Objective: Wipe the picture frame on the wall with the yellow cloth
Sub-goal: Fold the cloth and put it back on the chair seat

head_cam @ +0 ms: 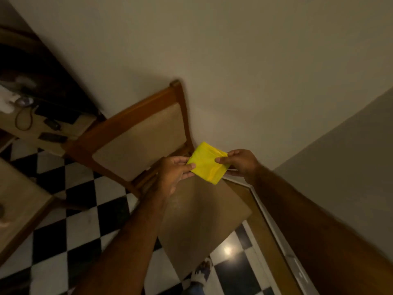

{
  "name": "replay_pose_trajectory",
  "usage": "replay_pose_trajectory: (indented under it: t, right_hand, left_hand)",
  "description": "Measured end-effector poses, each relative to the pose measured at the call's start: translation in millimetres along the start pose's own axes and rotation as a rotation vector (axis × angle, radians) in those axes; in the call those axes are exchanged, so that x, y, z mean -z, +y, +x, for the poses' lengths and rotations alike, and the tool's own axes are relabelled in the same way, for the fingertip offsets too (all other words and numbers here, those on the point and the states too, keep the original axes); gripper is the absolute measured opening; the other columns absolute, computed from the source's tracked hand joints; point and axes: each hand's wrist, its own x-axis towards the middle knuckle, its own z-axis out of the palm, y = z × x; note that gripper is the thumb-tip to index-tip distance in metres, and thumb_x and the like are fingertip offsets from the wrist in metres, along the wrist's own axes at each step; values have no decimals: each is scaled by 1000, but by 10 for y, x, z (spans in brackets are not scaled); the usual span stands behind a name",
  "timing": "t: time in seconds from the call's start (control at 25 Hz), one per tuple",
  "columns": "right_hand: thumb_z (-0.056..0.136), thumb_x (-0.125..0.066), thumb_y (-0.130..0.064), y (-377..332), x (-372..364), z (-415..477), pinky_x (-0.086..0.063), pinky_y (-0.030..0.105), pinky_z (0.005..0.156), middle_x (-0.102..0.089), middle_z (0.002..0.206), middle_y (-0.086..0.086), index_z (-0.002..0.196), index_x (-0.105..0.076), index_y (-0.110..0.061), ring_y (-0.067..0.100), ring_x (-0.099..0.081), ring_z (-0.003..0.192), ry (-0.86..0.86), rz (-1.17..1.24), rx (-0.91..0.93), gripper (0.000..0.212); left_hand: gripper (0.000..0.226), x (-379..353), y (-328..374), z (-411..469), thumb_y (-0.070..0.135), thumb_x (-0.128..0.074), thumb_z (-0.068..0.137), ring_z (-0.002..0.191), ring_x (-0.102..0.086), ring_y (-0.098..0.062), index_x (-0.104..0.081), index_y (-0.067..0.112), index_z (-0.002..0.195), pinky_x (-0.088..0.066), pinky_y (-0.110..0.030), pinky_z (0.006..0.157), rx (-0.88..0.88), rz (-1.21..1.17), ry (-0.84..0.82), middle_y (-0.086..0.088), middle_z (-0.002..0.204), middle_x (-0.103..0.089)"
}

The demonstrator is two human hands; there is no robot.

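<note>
A folded yellow cloth (207, 163) is held between both hands above a chair seat. My left hand (173, 173) pinches its left edge with thumb and fingers. My right hand (241, 161) pinches its right edge. The cloth is a small square, a little crumpled at the right side. No picture frame appears in this view; only bare cream wall (234, 60) fills the upper part.
A wooden chair (136, 137) with a beige padded back and seat stands against the wall under my hands. A table (46, 133) with cables and small dark items is at the left. Another table edge (19, 209) is lower left. The floor (85, 209) is black-and-white checkered.
</note>
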Motion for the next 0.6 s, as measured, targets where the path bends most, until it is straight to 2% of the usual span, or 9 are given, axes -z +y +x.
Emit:
replay_pose_trajectory:
  t: [0.08, 0.16, 0.24, 0.28, 0.32, 0.36, 0.44, 0.48, 0.6]
  right_hand:
    - [76, -86, -7, 493, -208, 359, -62, 42, 76, -67, 102, 18, 91, -63, -11, 33, -68, 96, 14, -42, -76, 27]
    - [79, -84, -8, 1009, -371, 659, -60, 54, 90, -67, 100, 21, 94, -66, -8, 36, -69, 97, 20, -105, -147, 23]
    - [79, -84, -14, 1569, -518, 960, -60, 56, 91, -67, 92, 20, 79, -67, -11, 35, -70, 89, 26, -224, -186, 17]
    - [79, -83, -17, 1808, -574, 1057, -60, 55, 90, -69, 89, 19, 76, -68, -14, 36, -72, 89, 16, -278, -202, 16]
    - [80, -82, -20, 2029, -642, 1147, -60, 55, 91, -71, 92, 18, 81, -72, -12, 37, -74, 94, -9, -322, -209, 13]
    - [82, -81, -22, 2245, -702, 1264, -58, 54, 94, -73, 100, 18, 96, -75, -9, 38, -73, 103, -29, -358, -204, 20]
    - [86, -78, -25, 2594, -776, 1440, -54, 52, 101, -71, 118, 18, 124, -69, -4, 38, -68, 115, -10, -372, -190, 44]
    - [87, -76, -27, 2659, -806, 1452, -53, 51, 102, -70, 124, 18, 130, -66, -4, 37, -67, 116, -7, -393, -170, 49]
    - [90, -72, -32, 2873, -841, 1626, -54, 46, 100, -74, 117, 15, 127, -68, -11, 32, -71, 107, 20, -438, -117, 43]
  left_hand:
    - [38, 165, -471, 277, -8, -69, 85, 78, -68, -23, -58, -17, 121, -62, -21, 62, 56, 89, 56, -27, 108, -67]
    - [39, 302, -940, 550, -9, -70, 84, 86, -68, -32, -59, -17, 120, -62, -22, 60, 114, 207, 98, -34, 112, -67]
    - [38, 426, -1445, 818, -6, -73, 82, 93, -68, -34, -63, -14, 118, -63, -28, 63, 182, 358, 117, -35, 115, -68]
    - [38, 496, -1673, 920, -3, -76, 81, 93, -70, -34, -66, -12, 116, -65, -36, 68, 192, 468, 123, -33, 113, -71]
    - [38, 567, -1901, 1022, 2, -78, 80, 93, -73, -35, -68, -8, 115, -65, -44, 74, 185, 599, 117, -30, 109, -73]
    - [38, 611, -2115, 1136, 7, -81, 79, 93, -74, -35, -71, -5, 113, -63, -45, 79, 166, 724, 105, -26, 106, -75]
    - [37, 645, -2462, 1331, 16, -83, 77, 88, -73, -30, -74, 1, 110, -56, -34, 77, 117, 890, 121, -19, 100, -78]
    - [36, 660, -2535, 1364, 18, -83, 77, 84, -71, -26, -75, 3, 108, -53, -31, 74, 97, 913, 140, -17, 99, -78]
    - [33, 656, -2772, 1537, 20, -81, 78, 78, -63, -16, -75, 5, 107, -44, -24, 62, 58, 934, 161, -14, 99, -78]
